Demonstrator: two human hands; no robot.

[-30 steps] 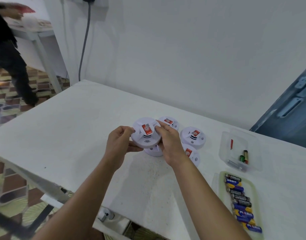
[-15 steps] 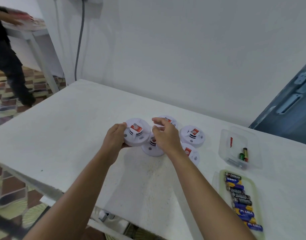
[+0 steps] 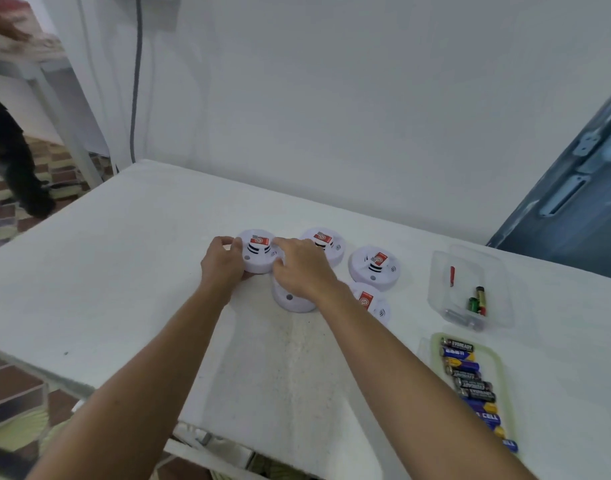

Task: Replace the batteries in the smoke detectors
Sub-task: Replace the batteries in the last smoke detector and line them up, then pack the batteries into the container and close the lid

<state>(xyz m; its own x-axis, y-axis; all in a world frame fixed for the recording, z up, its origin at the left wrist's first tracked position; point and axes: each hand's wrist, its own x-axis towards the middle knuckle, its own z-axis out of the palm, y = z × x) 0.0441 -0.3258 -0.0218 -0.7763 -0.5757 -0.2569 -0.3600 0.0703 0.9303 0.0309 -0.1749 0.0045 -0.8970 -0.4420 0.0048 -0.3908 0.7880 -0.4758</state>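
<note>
Currently clasps one smoke detector (image 3: 258, 252) from two sides: pinches its left rim with the curled left hand (image 3: 221, 266) and hooks its right rim with thumb and fingers of the right hand (image 3: 302, 271). Holds it face up, red label on top, low at the table (image 3: 124, 271); cannot tell whether fully set down. Probably takes opposite edges so as to steady or twist the round body.

Covers, under the right palm, a second detector (image 3: 292, 301), just nearer than the grip and seemingly touching the held one. Leaves three more to the right of the grip: a rear detector (image 3: 326, 241) just behind the right knuckles, an outer detector (image 3: 375, 266) beyond it, and a wrist-side detector (image 3: 373, 303) beside the right wrist. Gives no way to judge which already carry fresh cells, with every cover on.

Well right of the grip, sets apart a clear tub (image 3: 435, 271) holding a few loose batteries (image 3: 477, 299) and a small red item (image 3: 452, 276), probably the spent lot. Nearer the body, lays out a tray (image 3: 434, 341) with a row of batteries (image 3: 470, 379) side by side, presumably new stock, handy for the right hand.
</note>
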